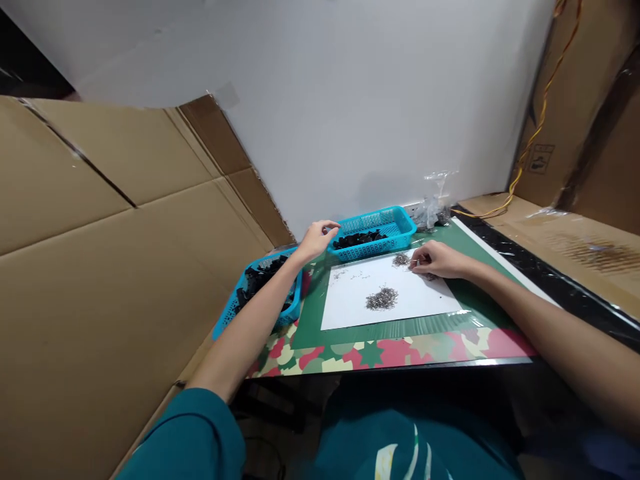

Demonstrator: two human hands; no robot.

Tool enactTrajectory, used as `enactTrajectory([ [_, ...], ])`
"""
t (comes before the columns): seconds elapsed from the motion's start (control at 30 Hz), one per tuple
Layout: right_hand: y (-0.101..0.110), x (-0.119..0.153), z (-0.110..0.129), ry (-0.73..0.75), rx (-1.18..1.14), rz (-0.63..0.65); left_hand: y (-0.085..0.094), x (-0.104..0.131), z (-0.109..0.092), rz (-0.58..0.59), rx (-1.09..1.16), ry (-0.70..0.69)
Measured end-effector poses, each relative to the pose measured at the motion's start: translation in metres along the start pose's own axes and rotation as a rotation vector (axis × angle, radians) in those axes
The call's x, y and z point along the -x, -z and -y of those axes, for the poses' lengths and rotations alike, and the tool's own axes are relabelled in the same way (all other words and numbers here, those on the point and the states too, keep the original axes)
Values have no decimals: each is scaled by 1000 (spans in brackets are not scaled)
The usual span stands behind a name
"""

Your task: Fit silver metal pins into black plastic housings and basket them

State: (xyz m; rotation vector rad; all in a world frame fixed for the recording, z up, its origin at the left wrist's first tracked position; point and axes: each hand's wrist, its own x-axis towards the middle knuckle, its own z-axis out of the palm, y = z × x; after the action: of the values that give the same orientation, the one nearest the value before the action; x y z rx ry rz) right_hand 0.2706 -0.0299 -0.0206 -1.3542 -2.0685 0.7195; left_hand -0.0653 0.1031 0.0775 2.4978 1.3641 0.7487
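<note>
My left hand (318, 240) hovers by the near left corner of a blue plastic basket (373, 252) holding small black pieces (359, 239). Its thumb and fingers are curled together; whatever they may hold is too small to make out. My right hand (436, 260) rests over the right side of a white sheet (350, 313), fingertips pinched on what looks like a thin metal pin. Just beside those fingertips lies a small heap of thin metal pins (401, 260). A larger pin heap (382, 299) sits nearer to me, and a few pins (356, 275) are scattered at left.
Under my left forearm stands a second blue basket (299, 301) of black pieces. A green mat (310, 327) lies beneath the sheet. Crumpled clear plastic (429, 212) is at the back. Cardboard (125, 280) walls the left side; a twisted yellow cable (525, 152) hangs at right.
</note>
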Motion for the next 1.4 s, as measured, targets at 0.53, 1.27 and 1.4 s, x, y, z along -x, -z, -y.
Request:
enactTrajectory([
  [0.53,-9,2,-7,35,63,-27,108,105,78,631,-225,495],
  [1.27,0,2,-3,6,-24,-9,120,118,49,655,-67,553],
  [1.4,-2,2,-3,8,-32,31,134,124,39,612,80,707],
])
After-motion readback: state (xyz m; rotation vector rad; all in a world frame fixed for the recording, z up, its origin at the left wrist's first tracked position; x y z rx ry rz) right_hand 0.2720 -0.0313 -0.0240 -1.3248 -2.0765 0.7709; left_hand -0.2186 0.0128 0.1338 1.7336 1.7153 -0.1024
